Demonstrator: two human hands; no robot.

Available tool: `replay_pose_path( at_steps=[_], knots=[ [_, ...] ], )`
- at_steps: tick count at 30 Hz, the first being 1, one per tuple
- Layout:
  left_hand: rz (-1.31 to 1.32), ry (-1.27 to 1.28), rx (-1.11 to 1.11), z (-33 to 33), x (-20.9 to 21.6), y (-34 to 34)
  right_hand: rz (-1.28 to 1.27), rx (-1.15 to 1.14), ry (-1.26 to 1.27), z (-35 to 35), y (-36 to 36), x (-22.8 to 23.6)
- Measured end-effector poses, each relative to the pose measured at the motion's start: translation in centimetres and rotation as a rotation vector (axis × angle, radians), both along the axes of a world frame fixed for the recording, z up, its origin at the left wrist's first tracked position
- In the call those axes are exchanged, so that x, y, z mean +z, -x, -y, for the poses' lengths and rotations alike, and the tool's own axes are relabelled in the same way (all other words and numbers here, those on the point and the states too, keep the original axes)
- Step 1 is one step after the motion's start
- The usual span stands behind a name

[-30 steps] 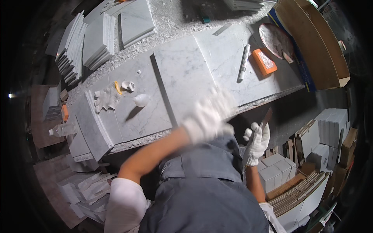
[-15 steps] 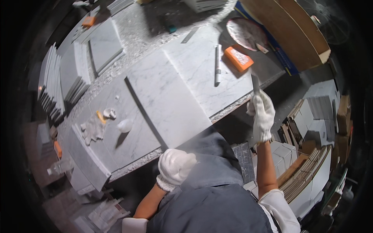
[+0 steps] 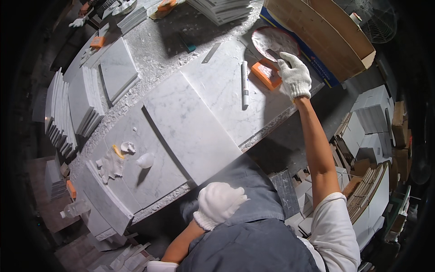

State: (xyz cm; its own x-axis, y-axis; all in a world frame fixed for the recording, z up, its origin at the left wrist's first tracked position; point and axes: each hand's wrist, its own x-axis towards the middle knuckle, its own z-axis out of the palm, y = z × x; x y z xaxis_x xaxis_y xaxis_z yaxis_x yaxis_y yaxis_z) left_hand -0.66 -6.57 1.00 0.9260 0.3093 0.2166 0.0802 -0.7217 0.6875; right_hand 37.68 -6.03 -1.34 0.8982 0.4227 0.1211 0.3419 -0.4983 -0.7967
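Observation:
My right hand [image 3: 295,78], in a white knitted glove, reaches to the far right. It grips a flat metal scraper [image 3: 273,54], whose blade dips into the whitish paste inside a round, red-rimmed dish [image 3: 253,45]. Just left of that hand, an orange block [image 3: 263,76] with a whitish top lies on the slab. A silver-grey marker [image 3: 245,86] rests left of the block. My left hand [image 3: 219,205], also gloved, lies over my dark apron at the near edge of a pale veined marble slab [image 3: 192,122]. Its fingers stretch to the right and hold nothing.
Marble tile stacks [image 3: 59,113] stand at the far left. A glove [image 3: 110,166] and a white rounded piece [image 3: 145,160] lie on the left slab. A long cardboard box [image 3: 324,31] borders the dish. White boxes [image 3: 374,113] are piled at right.
My right hand has moved away from me with the scraper, from beside the table's edge to the dish. The left hand's fingers have loosened and stretched out. The view has shifted slightly.

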Motion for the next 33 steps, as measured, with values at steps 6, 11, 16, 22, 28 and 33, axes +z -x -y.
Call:
replay_pose_path(
  at_steps=[6,11,16,22,28,33],
  knots=[
    [0.003,0.013,-0.013,0.1,-0.7,0.4,-0.066,0.021,-0.043,-1.5,-0.7,-0.4],
    [-0.008,0.002,-0.030,-0.2,-0.3,0.1,-0.234,0.012,-0.187,-1.6,-1.2,-0.7],
    [0.026,-0.032,-0.006,-0.1,-0.3,0.0,-0.283,0.007,-0.235,-1.1,-1.1,-0.9],
    [0.047,-0.024,0.005,-0.1,-0.8,0.4,-0.324,0.000,-0.241,-1.0,-0.7,-0.8],
    [0.065,-0.040,0.023,0.1,-1.1,0.6,-0.351,-0.007,-0.270,-0.5,-1.0,-1.4],
    [-0.011,0.018,-0.012,-0.3,-1.0,0.6,-0.300,0.068,-0.439,1.3,0.5,-1.1]
  ],
)
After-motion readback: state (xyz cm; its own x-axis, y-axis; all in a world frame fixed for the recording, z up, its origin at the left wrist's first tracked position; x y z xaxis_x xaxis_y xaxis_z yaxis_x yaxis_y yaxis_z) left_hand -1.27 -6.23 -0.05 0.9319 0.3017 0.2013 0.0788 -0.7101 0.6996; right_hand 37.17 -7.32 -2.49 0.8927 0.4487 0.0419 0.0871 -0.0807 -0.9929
